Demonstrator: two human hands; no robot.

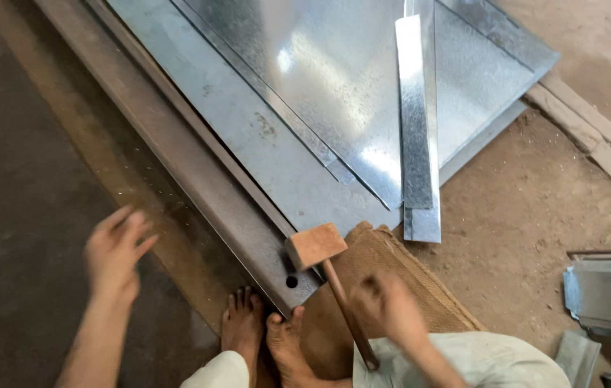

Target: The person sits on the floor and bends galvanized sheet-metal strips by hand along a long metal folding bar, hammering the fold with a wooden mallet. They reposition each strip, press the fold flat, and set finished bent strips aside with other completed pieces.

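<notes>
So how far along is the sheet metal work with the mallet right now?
Done: the galvanised sheets lie flat beside the steel beam, and a folded strip rests on top of them. In hand: the right hand is at the handle of the wooden mallet, its head near the beam's end; the left hand is open and empty. More bent pieces wait to the right.

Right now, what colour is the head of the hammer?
The mallet head is light reddish-brown wood, seen best in the head view.

No packages, no labels, no signs, no screens anywhere in this floor view
</notes>
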